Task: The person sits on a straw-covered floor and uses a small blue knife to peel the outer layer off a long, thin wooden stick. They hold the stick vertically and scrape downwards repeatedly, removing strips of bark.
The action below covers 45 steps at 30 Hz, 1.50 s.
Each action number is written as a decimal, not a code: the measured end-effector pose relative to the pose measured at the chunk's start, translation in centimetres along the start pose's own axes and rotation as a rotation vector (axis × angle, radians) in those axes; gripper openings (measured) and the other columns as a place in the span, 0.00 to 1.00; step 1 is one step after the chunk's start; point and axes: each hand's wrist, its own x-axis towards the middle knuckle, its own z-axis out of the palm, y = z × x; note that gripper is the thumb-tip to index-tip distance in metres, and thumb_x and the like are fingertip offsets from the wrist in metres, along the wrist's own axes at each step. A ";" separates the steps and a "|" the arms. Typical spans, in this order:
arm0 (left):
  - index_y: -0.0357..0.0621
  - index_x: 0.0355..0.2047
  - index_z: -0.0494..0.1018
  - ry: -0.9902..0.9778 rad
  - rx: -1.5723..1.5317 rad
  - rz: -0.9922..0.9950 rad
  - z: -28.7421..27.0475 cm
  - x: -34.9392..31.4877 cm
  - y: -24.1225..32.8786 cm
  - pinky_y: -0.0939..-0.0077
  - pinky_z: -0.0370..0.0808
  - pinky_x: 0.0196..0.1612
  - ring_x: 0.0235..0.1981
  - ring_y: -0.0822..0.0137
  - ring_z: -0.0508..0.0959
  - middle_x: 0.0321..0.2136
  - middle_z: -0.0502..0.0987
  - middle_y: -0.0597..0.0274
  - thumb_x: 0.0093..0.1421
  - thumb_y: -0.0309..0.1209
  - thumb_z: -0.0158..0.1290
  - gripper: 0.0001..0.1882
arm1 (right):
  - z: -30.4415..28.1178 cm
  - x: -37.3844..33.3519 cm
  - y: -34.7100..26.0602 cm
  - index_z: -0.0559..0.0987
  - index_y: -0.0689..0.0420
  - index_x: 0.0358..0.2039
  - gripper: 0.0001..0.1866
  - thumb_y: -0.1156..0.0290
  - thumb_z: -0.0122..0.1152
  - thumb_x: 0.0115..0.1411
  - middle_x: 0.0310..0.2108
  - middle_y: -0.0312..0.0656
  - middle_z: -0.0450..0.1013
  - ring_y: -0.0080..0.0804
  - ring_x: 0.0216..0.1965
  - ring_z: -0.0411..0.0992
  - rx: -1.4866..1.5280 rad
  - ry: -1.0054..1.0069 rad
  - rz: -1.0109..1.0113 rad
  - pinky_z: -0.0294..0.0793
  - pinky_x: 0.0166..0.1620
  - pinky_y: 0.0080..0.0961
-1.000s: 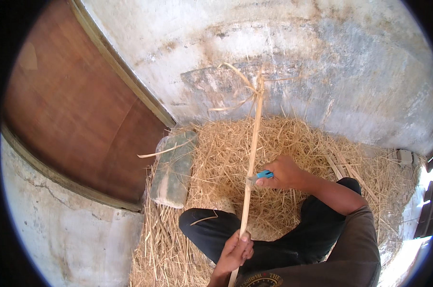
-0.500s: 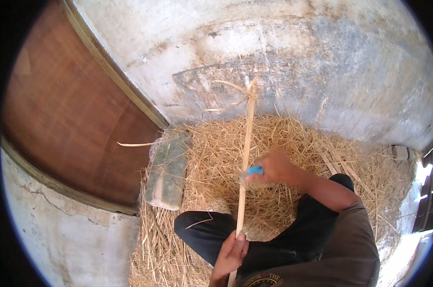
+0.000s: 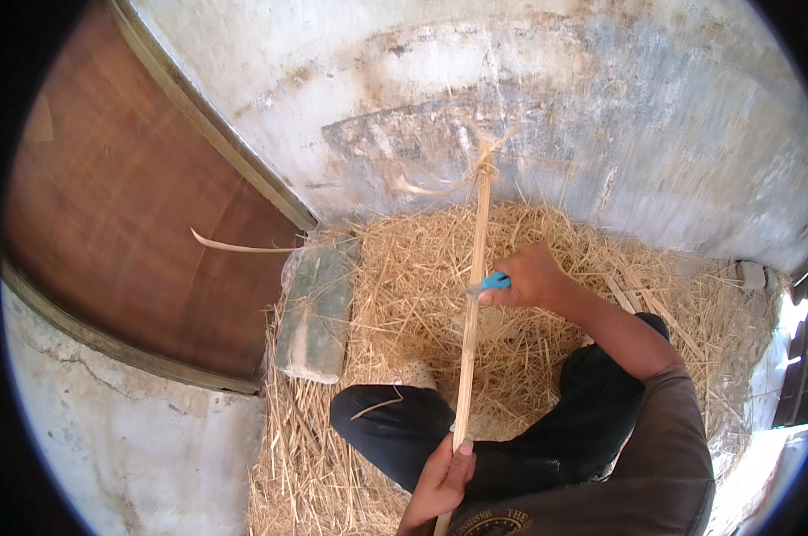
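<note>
Head view: the long pale strip [image 3: 467,353] runs from my lap at the near edge, away toward the wall [image 3: 654,134], leaning slightly to the right at its far end. It is straight, narrow and straw-yellow, with fine lines of grain along its length and a faint sheen on its surface. Its far end is frayed: thin curls and splinters bunch there in a loose tuft, some drooping to the left, a few spreading up and to the right. I cannot tell whether that tuft touches the wall.

My left hand [image 3: 447,469] is closed around the near part of the strip, the thumb lying along the top, and a short length shows on the near side of my fist. My right hand [image 3: 531,277], farther off and to the right, has its fingers wrapped around a blue-handled knife [image 3: 495,281]; the blade points left and lies across the strip, between my left hand and the frayed end.

Under and around the strip is a thick bed of dry, pale shavings [image 3: 404,268]. To the left lies a greenish-grey slab [image 3: 316,308], with a slender curved sliver [image 3: 243,248] reaching left from its far end. A small bent shaving [image 3: 379,409] rests on my dark trousers [image 3: 404,438], over the left knee.
</note>
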 end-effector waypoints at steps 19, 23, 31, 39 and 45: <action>0.43 0.32 0.62 0.006 0.055 -0.151 0.7 -0.8 -0.9 0.85 0.57 0.21 0.18 0.81 0.59 0.17 0.59 0.74 0.69 0.37 0.41 0.12 | 0.1 1.9 13.7 0.77 0.59 0.20 0.40 0.29 0.40 0.57 0.14 0.42 0.69 0.36 0.20 0.68 0.014 0.054 0.573 0.69 0.27 0.38; 0.42 0.33 0.65 0.078 0.064 -0.121 -0.2 0.3 0.4 0.85 0.57 0.20 0.17 0.82 0.60 0.16 0.61 0.73 0.69 0.35 0.41 0.11 | -0.7 1.8 5.4 0.72 0.58 0.11 0.43 0.28 0.38 0.57 0.08 0.38 0.59 0.34 0.11 0.61 0.183 -0.326 0.551 0.61 0.18 0.35; 0.39 0.35 0.66 0.118 0.212 -0.007 0.0 0.2 0.7 0.83 0.58 0.20 0.17 0.82 0.60 0.15 0.61 0.72 0.69 0.35 0.41 0.12 | -1.2 -0.7 -1.9 0.74 0.56 0.11 0.41 0.26 0.43 0.53 0.06 0.39 0.60 0.37 0.10 0.63 0.063 -0.140 0.151 0.61 0.16 0.34; 0.38 0.33 0.65 0.144 0.208 -0.009 -0.3 0.2 0.5 0.81 0.59 0.21 0.17 0.80 0.60 0.14 0.61 0.70 0.69 0.36 0.41 0.13 | -0.8 -0.3 -2.9 0.76 0.57 0.14 0.44 0.23 0.39 0.51 0.09 0.41 0.65 0.36 0.13 0.68 0.090 -0.248 0.088 0.65 0.18 0.35; 0.38 0.31 0.64 0.113 0.267 0.067 -0.8 0.5 -0.5 0.80 0.60 0.21 0.17 0.79 0.60 0.14 0.61 0.70 0.69 0.37 0.41 0.14 | 0.6 0.6 1.1 0.73 0.56 0.11 0.43 0.24 0.39 0.53 0.07 0.40 0.62 0.35 0.11 0.64 -0.007 -0.159 0.181 0.63 0.17 0.35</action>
